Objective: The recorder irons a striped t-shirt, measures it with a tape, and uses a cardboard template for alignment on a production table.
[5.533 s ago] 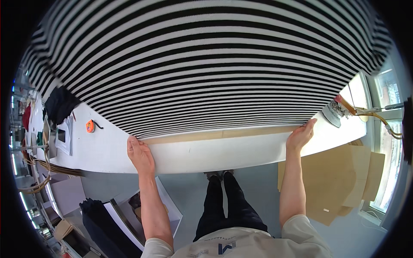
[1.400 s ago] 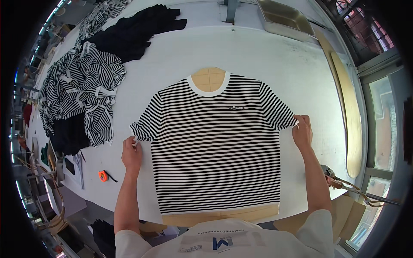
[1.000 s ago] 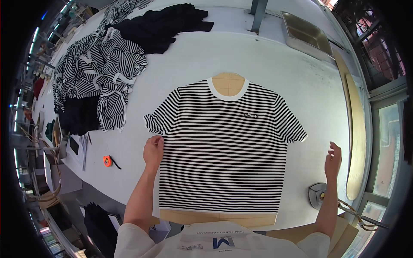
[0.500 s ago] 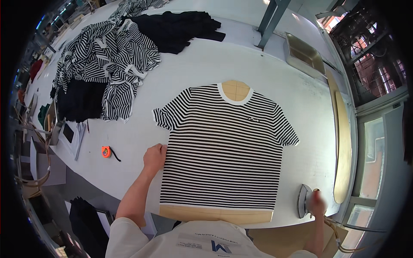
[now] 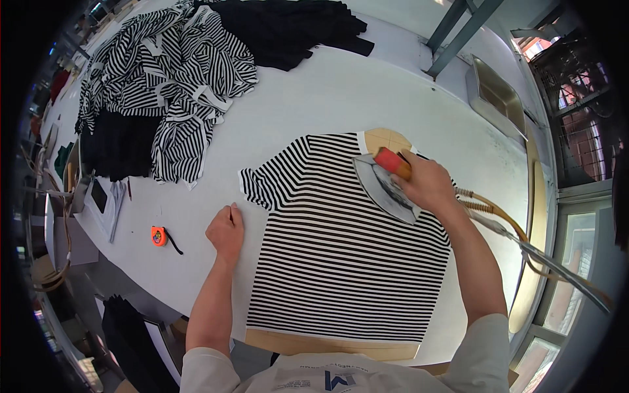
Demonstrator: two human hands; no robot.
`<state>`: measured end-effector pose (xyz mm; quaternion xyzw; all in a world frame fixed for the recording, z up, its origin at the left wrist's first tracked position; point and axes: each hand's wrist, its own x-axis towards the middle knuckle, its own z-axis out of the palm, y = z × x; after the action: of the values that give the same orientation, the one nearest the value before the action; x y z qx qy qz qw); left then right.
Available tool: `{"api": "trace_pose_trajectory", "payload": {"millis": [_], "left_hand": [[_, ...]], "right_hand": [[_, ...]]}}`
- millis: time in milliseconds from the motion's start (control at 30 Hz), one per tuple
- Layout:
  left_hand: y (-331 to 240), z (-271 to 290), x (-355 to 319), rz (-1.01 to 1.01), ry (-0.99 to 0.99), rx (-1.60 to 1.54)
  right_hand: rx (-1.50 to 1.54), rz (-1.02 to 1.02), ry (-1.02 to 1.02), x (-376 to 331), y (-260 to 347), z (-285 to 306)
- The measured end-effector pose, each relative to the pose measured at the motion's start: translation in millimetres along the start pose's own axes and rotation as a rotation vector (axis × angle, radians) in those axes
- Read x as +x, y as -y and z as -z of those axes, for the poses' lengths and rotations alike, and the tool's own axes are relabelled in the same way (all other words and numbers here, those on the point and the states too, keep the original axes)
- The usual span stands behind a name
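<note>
A black-and-white striped short-sleeved T-shirt (image 5: 347,255) lies flat, with a tan board (image 5: 327,343) inside it that shows at the neck and below the hem. My right hand (image 5: 426,182) grips the red and orange handle of a steam iron (image 5: 386,187). The iron's soleplate covers the shirt's upper chest and part of the white collar; whether it presses on the cloth I cannot tell. Left of the shirt, below its left sleeve, my left hand (image 5: 226,230) rests on the white table (image 5: 190,262) in a loose fist, with nothing visible in it.
Striped garments (image 5: 170,85) and black garments (image 5: 288,33) are heaped at the far left. An orange tape measure (image 5: 158,236) lies left of my left hand. Hoses (image 5: 501,213) trail from the iron to the right. A metal tray (image 5: 498,95) and a metal post (image 5: 462,36) stand far right.
My right hand has brought the iron from the table's right front up over the shirt's chest. My left hand has moved slightly away from the shirt's side. The view has shifted a little.
</note>
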<state>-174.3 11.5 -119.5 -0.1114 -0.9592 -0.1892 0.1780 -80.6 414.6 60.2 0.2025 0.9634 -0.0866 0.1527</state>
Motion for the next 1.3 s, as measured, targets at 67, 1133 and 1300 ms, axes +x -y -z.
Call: {"api": "trace_pose_trajectory", "payload": {"millis": [67, 1133, 1300], "left_hand": [[0.6, 2.3, 1.6, -0.002, 0.005, -0.022], [-1.8, 3.2, -1.1, 0.151, 0.200, -0.075], [-2.8, 4.1, 5.8, 0.139, 0.168, -0.083]], "right_hand": [[0.001, 0.208, -0.127, 54.8, 33.7, -8.4], [-0.093, 0.253, 0.008, 59.8, -32.5, -8.3], [-0.082, 0.225, 0.023, -7.0, -45.5, -28.0]]}}
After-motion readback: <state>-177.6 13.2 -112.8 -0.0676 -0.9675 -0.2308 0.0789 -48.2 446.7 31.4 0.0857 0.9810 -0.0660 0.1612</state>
